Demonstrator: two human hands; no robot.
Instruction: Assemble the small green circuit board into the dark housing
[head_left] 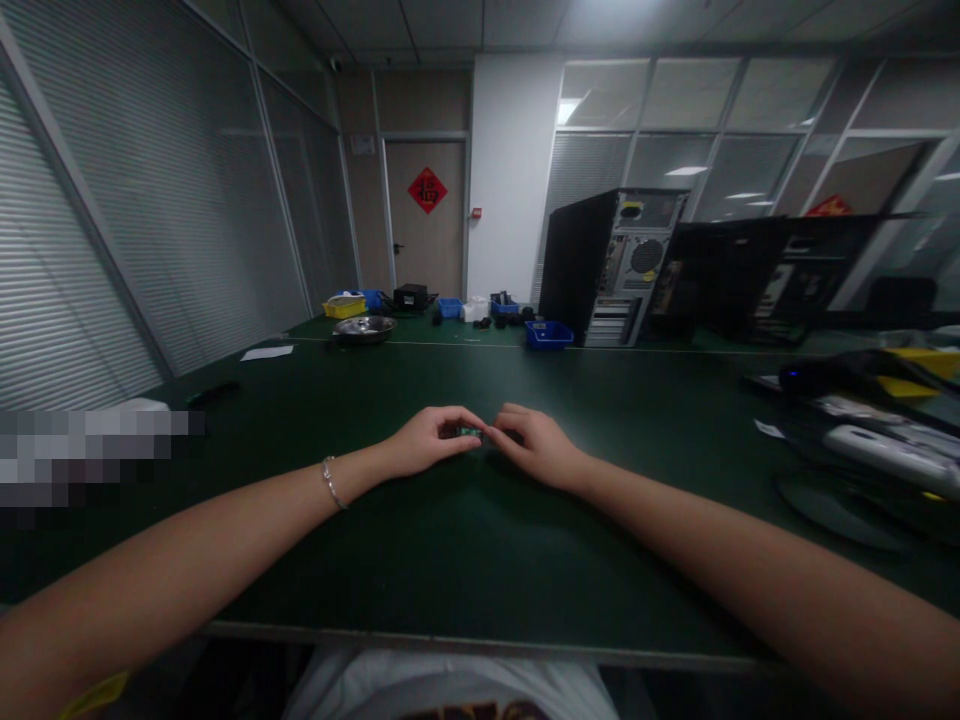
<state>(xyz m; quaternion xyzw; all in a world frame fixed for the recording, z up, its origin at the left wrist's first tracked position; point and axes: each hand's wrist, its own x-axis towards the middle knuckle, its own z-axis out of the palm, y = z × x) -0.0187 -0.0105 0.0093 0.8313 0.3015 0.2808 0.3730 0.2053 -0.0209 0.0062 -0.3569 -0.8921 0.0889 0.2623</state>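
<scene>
Both forearms reach in over the dark green table [420, 560]. My left hand [431, 440], with a bracelet on its wrist, is closed round a small green circuit board [470, 432] between thumb and fingers. Only part of the board shows; the fingers cover the rest. My right hand [536, 447] meets it from the right, its fingers curled and one fingertip at the board's right end. Whether those fingers grip anything is too small to tell.
A metal bowl [364, 329], a yellow tray [345, 306] and a blue tray [549, 334] stand along the back. A black computer tower [585, 265] rises behind. Cables and silver devices [892, 450] lie at the right, white paper [267, 353] at the left.
</scene>
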